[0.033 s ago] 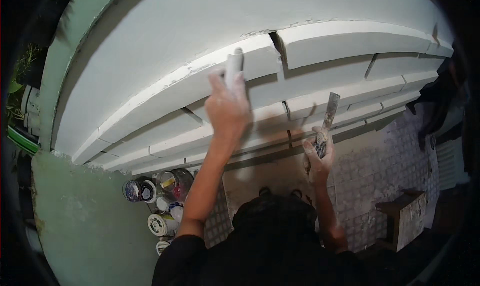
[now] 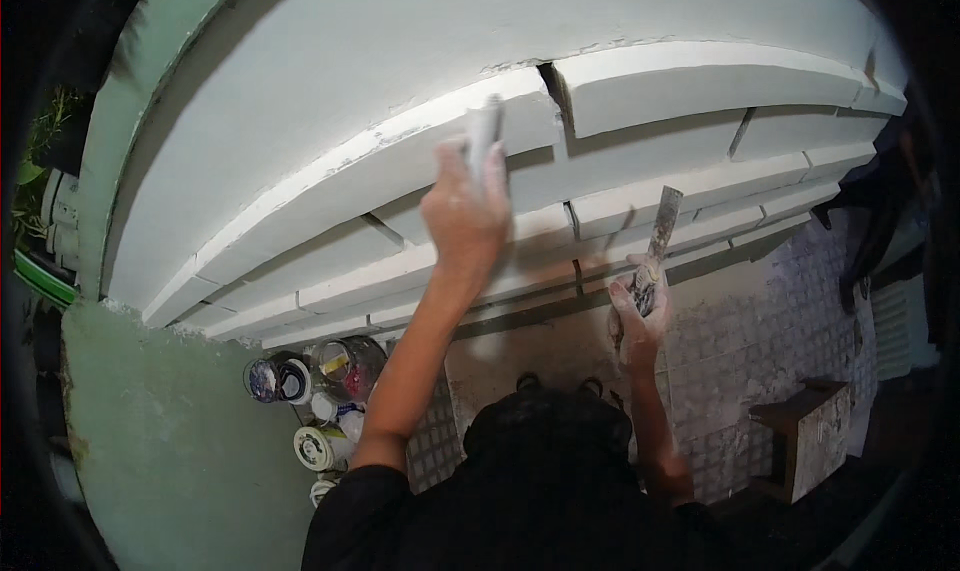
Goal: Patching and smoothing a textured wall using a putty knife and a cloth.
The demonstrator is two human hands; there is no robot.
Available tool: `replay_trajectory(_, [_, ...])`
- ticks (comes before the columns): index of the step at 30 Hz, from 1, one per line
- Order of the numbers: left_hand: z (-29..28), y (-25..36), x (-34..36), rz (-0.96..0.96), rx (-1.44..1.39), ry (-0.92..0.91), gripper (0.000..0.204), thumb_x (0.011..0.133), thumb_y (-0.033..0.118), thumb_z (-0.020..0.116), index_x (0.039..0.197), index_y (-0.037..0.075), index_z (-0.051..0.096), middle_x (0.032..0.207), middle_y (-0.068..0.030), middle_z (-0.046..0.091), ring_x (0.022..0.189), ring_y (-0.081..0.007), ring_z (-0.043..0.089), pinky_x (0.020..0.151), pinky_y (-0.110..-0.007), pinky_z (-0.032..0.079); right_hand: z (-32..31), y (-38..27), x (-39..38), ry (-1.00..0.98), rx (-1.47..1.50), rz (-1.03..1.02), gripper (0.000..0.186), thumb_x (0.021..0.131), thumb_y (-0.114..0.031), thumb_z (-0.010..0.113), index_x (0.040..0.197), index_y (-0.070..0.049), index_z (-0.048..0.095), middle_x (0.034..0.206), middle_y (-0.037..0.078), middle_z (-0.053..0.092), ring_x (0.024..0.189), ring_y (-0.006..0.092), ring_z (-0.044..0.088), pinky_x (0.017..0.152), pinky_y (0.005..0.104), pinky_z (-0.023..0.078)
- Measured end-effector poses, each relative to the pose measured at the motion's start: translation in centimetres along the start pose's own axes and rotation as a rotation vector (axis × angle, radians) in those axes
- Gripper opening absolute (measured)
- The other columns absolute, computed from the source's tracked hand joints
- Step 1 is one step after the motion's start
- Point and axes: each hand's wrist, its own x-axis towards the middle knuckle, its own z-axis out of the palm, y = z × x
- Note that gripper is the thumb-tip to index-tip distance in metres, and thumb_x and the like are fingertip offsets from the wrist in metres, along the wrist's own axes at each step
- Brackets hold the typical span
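Bright white wall, dark vignetted fisheye rim, slight motion blur.

Your moulding (image 2: 400, 161) is matt white plaster, rough at chipped edges. The scraper (image 2: 660, 226) blade is dull, smeared metal. The floor (image 2: 780, 321) is small textured tiles.
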Motion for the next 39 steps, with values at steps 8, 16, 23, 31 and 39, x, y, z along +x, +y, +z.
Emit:
replay_trajectory(8, [1.7,-0.3,1.2,0.463,-0.056,0.161,0.014,0.086,0.012,0.065,0.098,0.006,0.062,0.076,-0.0109,0.059,0.054,-0.0254,0.060,0.044,-0.037,0.046,-1.7,0.3,-0.2,0.051,-0.106,-0.007,0.039,0.084,-0.008,0.066,0.119,-0.003,0.050,0.075,0.000,0.051,0.041,0.0045,0.039,0.036,0.0207,0.029])
replay_trajectory(16, [1.6,-2.9,1.1,0.781,0.100,0.046,0.027,0.076,0.007,0.062,0.100,0.018,0.071,0.094,-0.0163,0.067,0.058,-0.0202,0.064,0.045,-0.033,0.050,-3.6,2.8,1.3,0.095,-0.226,-0.007,0.037,0.084,-0.006,0.066,0.118,-0.002,0.052,0.081,0.000,0.053,0.058,0.0068,0.044,0.051,0.0237,0.035])
replay_trajectory(23, [-0.2,-2.5,3.2,0.904,0.220,0.034,0.022,0.081,0.010,0.058,0.102,0.015,0.058,0.076,-0.0019,0.053,0.052,-0.0142,0.055,0.041,-0.030,0.044,-4.2,3.4,1.4,0.141,-0.200,0.042,0.042,0.084,-0.010,0.070,0.121,0.002,0.053,0.097,0.004,0.056,0.089,0.0123,0.053,0.083,0.0274,0.042])
replay_trajectory(31, [-2.3,-0.6,5.6,0.946,0.268,0.058,0.019,0.078,0.013,0.059,0.096,0.019,0.059,0.081,0.0009,0.052,0.057,-0.0113,0.055,0.046,-0.025,0.047,-5.2,4.5,1.4,-0.010,-0.179,0.029,0.031,0.089,-0.006,0.057,0.119,-0.005,0.051,0.059,-0.002,0.043,0.036,0.0054,0.033,0.033,0.0227,0.025])
replay_trajectory(39, [-1.6,-1.1,3.9,1.038,0.380,-0.027,0.022,0.081,0.009,0.058,0.102,0.016,0.056,0.089,-0.0026,0.052,0.071,-0.0145,0.057,0.048,-0.027,0.048,-4.1,3.3,1.1,0.020,-0.118,0.166,0.030,0.091,-0.009,0.056,0.121,-0.005,0.051,0.056,-0.003,0.041,0.035,0.0061,0.033,0.033,0.0231,0.025])
